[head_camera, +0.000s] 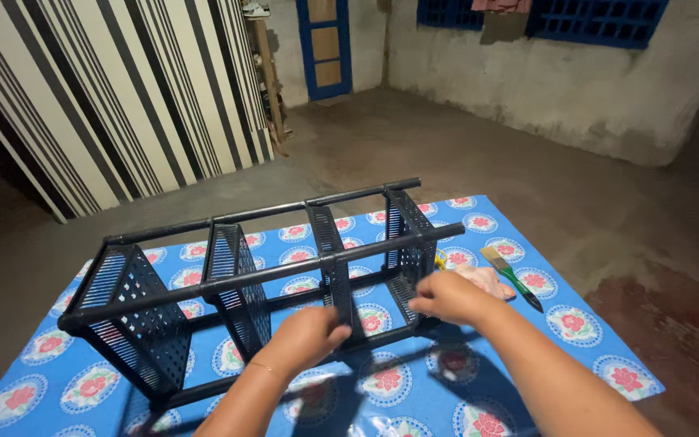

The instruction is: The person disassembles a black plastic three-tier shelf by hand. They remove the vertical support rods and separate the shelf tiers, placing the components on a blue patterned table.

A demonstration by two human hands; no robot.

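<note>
Left hand fingers curled on third panel of black rack, lying sideways on flowered cloth. Right hand pinching lower edge of end panel. Step: seating panels on rails, apparently. Next move calls for firm, even push. Brush beyond.

Dim light is falling across the bare brown concrete floor; a black-and-cream striped curtain is hanging left, blue lattice windows sitting in the rough grey wall.

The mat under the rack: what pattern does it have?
Blue mat with round white and pink flower medallions, clearest in the head view.
</note>
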